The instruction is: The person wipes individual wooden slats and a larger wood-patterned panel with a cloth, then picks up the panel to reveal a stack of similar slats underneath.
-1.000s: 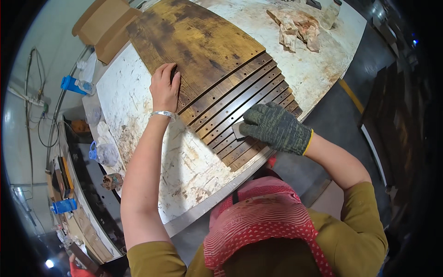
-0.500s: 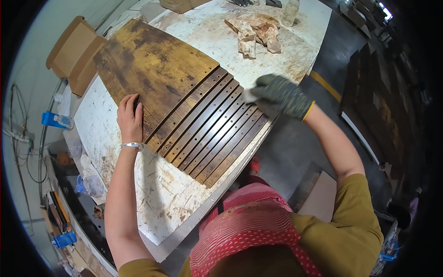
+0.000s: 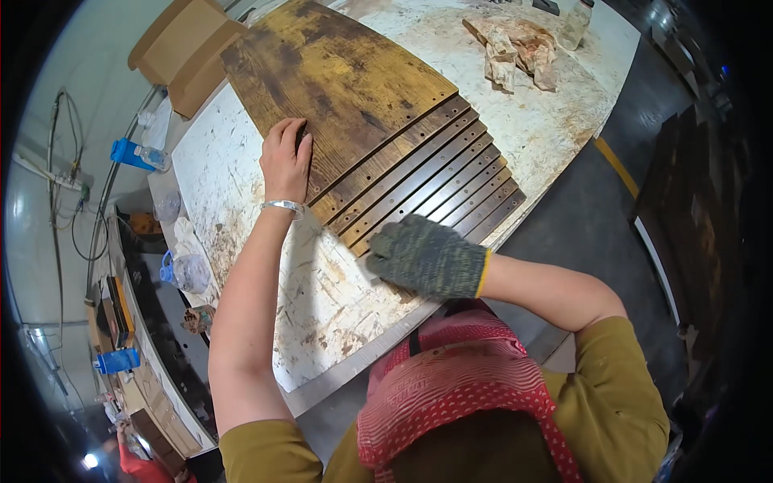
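Left hand [image 3: 286,159] rests open on boards [image 3: 342,68] — gloved right hand [image 3: 427,256], grip unclear, seemingly rubbing, next needs even pressure.

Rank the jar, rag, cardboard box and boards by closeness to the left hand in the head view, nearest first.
1. Boards: touching the left hand.
2. Cardboard box: upper left.
3. Rag: upper right.
4. Jar: upper right, beyond the rag.

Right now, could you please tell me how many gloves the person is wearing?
1: a dark knitted glove, on the right hand; the left hand is bare.
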Demonstrator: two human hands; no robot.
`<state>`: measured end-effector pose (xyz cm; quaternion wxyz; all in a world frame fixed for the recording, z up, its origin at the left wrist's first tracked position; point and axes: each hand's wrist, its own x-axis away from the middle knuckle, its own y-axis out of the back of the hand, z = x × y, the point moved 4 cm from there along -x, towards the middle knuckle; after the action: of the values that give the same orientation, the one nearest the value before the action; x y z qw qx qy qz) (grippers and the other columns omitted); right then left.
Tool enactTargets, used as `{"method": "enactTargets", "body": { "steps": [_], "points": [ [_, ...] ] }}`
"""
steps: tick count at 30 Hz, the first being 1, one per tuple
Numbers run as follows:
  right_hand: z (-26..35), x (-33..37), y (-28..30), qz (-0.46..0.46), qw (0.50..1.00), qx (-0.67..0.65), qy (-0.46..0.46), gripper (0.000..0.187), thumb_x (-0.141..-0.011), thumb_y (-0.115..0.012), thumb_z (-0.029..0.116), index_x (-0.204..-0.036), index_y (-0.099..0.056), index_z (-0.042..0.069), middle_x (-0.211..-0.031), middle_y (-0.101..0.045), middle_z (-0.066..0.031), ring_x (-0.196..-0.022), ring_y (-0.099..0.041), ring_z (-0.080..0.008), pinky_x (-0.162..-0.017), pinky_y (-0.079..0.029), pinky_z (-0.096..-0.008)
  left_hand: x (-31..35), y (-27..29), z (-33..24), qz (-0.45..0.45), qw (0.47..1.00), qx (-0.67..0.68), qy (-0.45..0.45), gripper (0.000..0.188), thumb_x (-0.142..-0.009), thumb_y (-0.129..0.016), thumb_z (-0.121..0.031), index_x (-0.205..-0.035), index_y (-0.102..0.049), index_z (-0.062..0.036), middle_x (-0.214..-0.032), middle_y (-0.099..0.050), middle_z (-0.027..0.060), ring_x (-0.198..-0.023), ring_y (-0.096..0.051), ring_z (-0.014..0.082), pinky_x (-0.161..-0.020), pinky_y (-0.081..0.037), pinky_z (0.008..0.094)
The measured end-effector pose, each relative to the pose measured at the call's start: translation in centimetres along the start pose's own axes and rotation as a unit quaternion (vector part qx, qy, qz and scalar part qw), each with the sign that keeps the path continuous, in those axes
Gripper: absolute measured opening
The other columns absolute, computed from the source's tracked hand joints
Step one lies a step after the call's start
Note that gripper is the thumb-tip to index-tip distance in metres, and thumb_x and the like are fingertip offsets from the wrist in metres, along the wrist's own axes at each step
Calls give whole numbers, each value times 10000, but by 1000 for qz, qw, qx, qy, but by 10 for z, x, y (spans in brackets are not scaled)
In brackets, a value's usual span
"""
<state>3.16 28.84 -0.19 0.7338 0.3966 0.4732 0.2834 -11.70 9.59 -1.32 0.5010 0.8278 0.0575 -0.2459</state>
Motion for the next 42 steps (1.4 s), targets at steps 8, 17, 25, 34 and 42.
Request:
{"method": "enactTargets", "body": {
  "steps": [8, 17, 25, 34, 42],
  "points": [
    [-7, 2, 20, 50, 998, -16, -22, 273, -757, -611, 230, -986, -567, 87, -865, -540, -79, -815, -575, -244, -671, -469, -383, 1, 3, -2, -17, 1000, 6, -8, 300, -894, -525, -259, -1130, -586, -83, -1170, -549, 102, -1099, -492, 308, -941, -377, 396],
    [-110, 73, 84, 78, 978, 110, -159, 165, -807, -568, 190, -945, -626, 124, -780, -548, -111, -759, -588, -292, -634, -483, -394, 3, 4, 3, 7, 1000, -11, 2, 324, -919, -505, -265, -1162, -572, -62, -1206, -527, 127, -1117, -486, 311, -958, -374, 406],
    [-90, 73, 88, 40, 983, 102, -145, 206, -768, -597, 194, -952, -605, 102, -855, -551, -114, -792, -579, -308, -664, -484, -399, 2, 4, 0, 14, 1000, -15, 2, 324, -920, -507, -267, -1171, -567, -72, -1216, -522, 121, -1127, -480, 309, -965, -365, 407],
    [-89, 72, 104, -47, 972, 150, -176, 293, -781, -633, 250, -1025, -581, 95, -856, -552, -118, -732, -559, -294, -637, -460, -400, 2, 3, -1, -23, 999, 0, -23, 286, -895, -532, -239, -1126, -586, -80, -1157, -554, 122, -1071, -512, 317, -922, -398, 397],
    [-11, -25, 9, 51, 997, -11, -62, 161, -758, -596, 155, -894, -570, 73, -812, -559, -145, -783, -587, -310, -670, -463, -414, 0, 0, 1, -6, 1000, 2, -4, 310, -896, -532, -267, -1143, -580, -86, -1188, -540, 102, -1106, -494, 308, -937, -384, 406]
  ]
}}
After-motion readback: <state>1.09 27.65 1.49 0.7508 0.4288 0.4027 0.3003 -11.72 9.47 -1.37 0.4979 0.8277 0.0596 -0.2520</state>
